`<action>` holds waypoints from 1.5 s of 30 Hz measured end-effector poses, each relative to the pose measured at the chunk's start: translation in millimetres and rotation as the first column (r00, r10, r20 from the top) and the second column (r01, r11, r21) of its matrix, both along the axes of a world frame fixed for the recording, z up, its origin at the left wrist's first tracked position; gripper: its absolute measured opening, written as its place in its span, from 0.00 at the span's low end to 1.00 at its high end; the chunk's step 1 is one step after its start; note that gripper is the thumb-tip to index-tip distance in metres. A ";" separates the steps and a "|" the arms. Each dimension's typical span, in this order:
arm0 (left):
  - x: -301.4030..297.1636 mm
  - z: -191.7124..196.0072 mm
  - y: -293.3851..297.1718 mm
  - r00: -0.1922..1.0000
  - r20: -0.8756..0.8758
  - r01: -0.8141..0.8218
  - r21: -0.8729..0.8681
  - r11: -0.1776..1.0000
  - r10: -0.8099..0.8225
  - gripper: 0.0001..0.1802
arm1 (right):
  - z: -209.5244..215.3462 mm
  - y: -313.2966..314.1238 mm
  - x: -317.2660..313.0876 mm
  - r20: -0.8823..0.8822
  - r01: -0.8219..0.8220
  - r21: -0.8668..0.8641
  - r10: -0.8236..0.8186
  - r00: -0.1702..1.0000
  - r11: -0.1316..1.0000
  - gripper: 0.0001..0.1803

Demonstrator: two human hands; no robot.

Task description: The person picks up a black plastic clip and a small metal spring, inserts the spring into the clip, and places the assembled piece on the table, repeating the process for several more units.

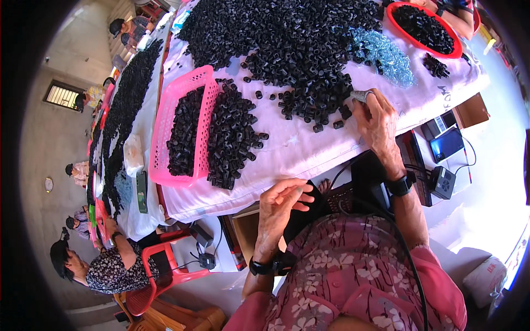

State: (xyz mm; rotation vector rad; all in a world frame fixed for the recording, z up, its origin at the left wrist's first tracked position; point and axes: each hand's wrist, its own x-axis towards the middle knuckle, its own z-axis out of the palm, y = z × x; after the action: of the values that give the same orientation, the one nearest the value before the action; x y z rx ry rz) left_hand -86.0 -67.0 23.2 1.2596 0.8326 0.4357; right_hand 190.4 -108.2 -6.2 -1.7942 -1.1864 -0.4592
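Observation:
My right hand (378, 121) is at the near right edge of a big heap of small black plastic parts (309, 77), its fingers curled in. A grey-white covering (361, 96) shows at the fingertips; I cannot tell whether it wraps a finger. Beside the thumb lies one loose black part (345, 112). What the curled fingers hold, if anything, is hidden. Off the table's near edge, in front of my body, my left hand (282, 205) is open with loosely bent fingers and nothing in it.
A pink perforated basket (155, 149) with black parts stands left, beside a smaller pile (229, 132). Clear bluish pieces (386, 58) and a red basin (459, 48) lie far right. A person (121, 262) sits by a red chair (144, 292); a phone (447, 145) rests below the table.

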 end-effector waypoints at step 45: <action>-55.7 -3.3 19.8 0.992 -0.106 0.072 -0.009 0.997 -0.073 0.10 | 0.0 -3.8 0.6 0.014 0.005 0.043 -0.006 1.000 0.999 0.11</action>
State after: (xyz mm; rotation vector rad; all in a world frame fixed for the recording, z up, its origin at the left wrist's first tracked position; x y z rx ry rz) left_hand -141.7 -47.3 19.9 1.3125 0.8739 0.3102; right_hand 191.0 -112.0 -6.2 -1.7600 -1.1732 -0.4976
